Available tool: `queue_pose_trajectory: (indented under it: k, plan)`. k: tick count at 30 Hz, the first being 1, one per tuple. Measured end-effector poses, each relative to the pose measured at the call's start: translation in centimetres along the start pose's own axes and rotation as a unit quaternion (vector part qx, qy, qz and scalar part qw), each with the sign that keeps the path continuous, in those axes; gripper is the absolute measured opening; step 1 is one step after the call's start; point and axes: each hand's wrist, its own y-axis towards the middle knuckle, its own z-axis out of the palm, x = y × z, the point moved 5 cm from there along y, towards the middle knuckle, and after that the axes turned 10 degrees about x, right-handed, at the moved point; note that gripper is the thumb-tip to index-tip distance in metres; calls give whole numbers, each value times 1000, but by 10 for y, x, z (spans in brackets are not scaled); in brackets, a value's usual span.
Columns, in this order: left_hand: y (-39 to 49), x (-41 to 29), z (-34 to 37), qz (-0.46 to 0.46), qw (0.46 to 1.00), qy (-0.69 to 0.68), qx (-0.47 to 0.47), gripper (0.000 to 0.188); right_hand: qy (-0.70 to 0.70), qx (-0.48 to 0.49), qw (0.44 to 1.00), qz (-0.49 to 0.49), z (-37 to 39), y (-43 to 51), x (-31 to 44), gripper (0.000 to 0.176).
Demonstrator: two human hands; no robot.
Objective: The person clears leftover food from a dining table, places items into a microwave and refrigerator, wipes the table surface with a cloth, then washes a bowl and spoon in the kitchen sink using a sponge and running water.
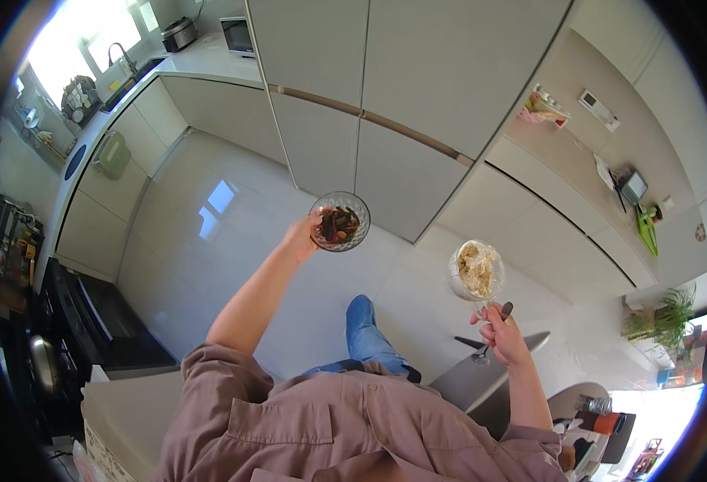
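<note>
My left hand (303,239) grips the rim and side of a clear glass bowl (360,224), which holds dark dried pieces, some reddish and one yellowish. To the right, my right hand (502,333) is closed on the handle of a clear textured glass cup (457,283) filled with pale, crumbly or creamy food. Along with the handle, the same hand holds a metal spoon (507,310), its dark end sticking up past the fingers and its bowl pointing down. The two vessels are held apart, above the floor.
Tall grey cabinet doors (413,78) stand ahead. A counter with a sink (130,84) and rice cooker (179,35) runs along the left, above a black oven (112,319). At right are a sideboard counter (576,132) and a grey table (480,373). Pale tiled floor (239,241) lies between.
</note>
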Motion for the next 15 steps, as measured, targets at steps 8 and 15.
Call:
queue_pose_trajectory:
  k: [8, 15]
  plan:
    - [127, -99, -40, -40, 995, 82, -48, 43, -26, 21, 999, 0, -6, 127, 51, 20]
    - [165, -209, -136, -9, 998, 14, -58, 45, -45, 8, 999, -2, 30, 216, 99, 18]
